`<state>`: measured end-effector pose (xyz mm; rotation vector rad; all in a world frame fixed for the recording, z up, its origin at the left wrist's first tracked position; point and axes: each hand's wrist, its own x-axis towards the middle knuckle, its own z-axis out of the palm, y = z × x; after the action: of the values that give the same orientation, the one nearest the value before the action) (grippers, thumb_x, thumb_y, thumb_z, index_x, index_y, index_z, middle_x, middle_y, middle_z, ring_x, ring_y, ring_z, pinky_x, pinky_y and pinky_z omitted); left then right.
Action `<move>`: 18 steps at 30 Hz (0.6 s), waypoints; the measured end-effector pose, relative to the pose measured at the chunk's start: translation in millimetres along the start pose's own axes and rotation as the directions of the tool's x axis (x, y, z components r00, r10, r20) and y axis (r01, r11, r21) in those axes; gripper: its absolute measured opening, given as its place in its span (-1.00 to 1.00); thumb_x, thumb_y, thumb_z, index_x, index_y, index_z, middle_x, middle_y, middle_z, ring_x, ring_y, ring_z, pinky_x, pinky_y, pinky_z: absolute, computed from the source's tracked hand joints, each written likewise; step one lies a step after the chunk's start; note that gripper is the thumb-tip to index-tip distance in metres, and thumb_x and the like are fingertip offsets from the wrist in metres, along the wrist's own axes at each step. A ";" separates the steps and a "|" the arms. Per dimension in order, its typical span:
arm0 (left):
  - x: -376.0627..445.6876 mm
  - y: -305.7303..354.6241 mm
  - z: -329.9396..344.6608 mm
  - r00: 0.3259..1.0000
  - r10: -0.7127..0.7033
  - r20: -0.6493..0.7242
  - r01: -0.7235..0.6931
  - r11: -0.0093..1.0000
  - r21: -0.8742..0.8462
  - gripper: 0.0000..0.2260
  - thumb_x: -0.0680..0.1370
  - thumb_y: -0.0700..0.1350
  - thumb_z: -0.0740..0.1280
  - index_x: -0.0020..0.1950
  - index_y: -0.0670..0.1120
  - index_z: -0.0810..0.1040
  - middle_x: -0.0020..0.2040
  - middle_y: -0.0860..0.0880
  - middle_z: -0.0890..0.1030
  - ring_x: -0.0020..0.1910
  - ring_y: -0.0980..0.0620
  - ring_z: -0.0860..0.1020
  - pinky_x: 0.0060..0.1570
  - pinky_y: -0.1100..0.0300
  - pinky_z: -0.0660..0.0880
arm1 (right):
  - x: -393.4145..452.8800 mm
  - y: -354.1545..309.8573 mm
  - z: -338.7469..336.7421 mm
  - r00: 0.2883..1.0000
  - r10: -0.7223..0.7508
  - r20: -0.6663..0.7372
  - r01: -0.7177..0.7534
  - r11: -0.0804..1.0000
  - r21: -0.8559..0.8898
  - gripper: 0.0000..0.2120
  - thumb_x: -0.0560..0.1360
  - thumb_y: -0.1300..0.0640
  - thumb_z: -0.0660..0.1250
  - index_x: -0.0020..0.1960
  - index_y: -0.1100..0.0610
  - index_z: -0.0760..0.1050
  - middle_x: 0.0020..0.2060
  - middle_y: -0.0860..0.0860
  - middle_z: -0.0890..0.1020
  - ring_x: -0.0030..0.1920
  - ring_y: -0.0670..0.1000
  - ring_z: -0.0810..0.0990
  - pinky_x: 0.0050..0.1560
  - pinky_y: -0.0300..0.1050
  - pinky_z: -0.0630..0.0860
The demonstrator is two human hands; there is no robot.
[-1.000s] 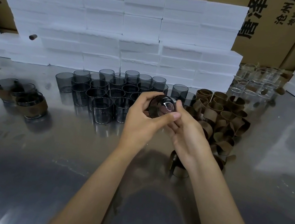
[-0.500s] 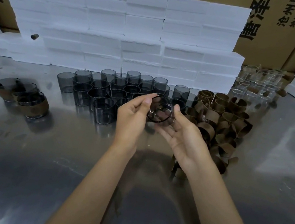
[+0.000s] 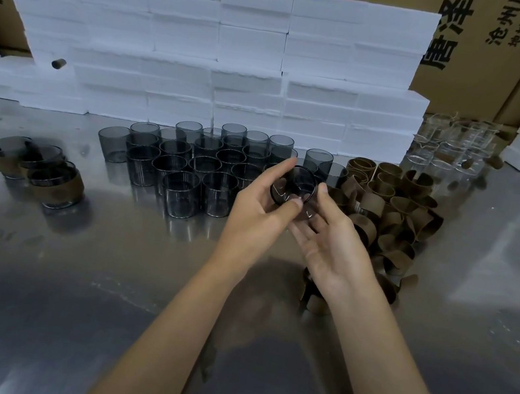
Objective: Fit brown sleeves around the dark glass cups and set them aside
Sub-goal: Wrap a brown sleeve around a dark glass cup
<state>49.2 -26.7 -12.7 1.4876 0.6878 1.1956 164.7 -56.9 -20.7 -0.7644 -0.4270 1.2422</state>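
So a dark glass cup [image 3: 293, 187] is held up off the tabletop [image 3: 96, 289] between both hands, tipped so its mouth faces back toward the camera. The grip of the left hand [image 3: 258, 207] is closed on it: thumb pressed at the near rim, index finger curled over the far rim, so the cup is pinched across its opening. The right hand [image 3: 330, 244] is kept flat and palm-up just under and beside the cup, fingers mostly straight, with a fingertip touching its right side. It looks more like a cradle than a hold, probably so the cup can be turned and checked, or so that hand is free for a sleeve.

No sleeve is on this cup yet, as far as can be made out, so it's judged to be early in the cycle for this one.

The layout seems picked for a left-to-right flow. The bare dark cups [image 3: 187, 170] are bunched upright just beyond the hands, within easy reach. The pile of brown sleeves [image 3: 393, 220] is heaped to the right, right next to the open hand, and one loose sleeve [image 3: 314, 302] is sat near the right wrist. The finished cups [image 3: 53, 181], wrapped in brown, are parked well apart at the far left, so done and undone don't get mixed.

Behind it all, white foam blocks [image 3: 207, 55] are stacked, with cardboard boxes [image 3: 485, 56] behind them and some clear glasses [image 3: 451, 147] at the far right.
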 end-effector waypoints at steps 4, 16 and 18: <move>2.6 -2.8 0.0 0.999 0.012 -0.051 -0.009 0.998 0.068 -0.52 0.57 -0.17 0.47 0.47 0.06 0.48 0.41 0.06 0.53 0.35 0.20 0.52 0.38 0.21 0.46 | -1.3 2.2 1.8 1.000 -0.029 0.012 0.029 0.998 -0.063 -0.64 0.59 0.06 0.42 0.25 0.30 0.55 0.02 0.18 0.75 0.05 0.10 0.75 -0.09 -0.11 0.68; 7.8 0.7 -6.8 0.946 -0.323 0.010 0.264 0.755 -0.600 -0.68 0.73 0.08 0.11 0.42 0.07 0.48 0.24 -0.21 0.67 0.13 -0.23 0.67 -0.11 0.04 0.68 | -3.2 15.8 6.3 0.893 -0.358 0.274 0.433 0.510 -0.744 -0.46 0.46 -0.19 0.48 0.37 -0.05 0.47 0.26 -0.02 0.57 0.27 -0.10 0.56 0.24 -0.19 0.51; 7.8 1.5 -6.7 0.938 -0.343 0.037 0.297 0.748 -0.594 -0.69 0.70 0.08 0.17 0.39 0.06 0.53 0.19 -0.20 0.69 0.05 -0.19 0.69 -0.17 0.08 0.67 | -5.1 15.8 8.2 0.870 -0.407 0.277 0.464 0.493 -0.736 -0.57 0.50 -0.12 0.47 0.30 0.00 0.53 0.20 -0.01 0.62 0.23 -0.07 0.59 0.23 -0.15 0.52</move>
<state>45.3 -17.7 -9.2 0.7598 0.5212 1.0649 146.9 -57.4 -25.9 -1.2637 -1.2086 0.5315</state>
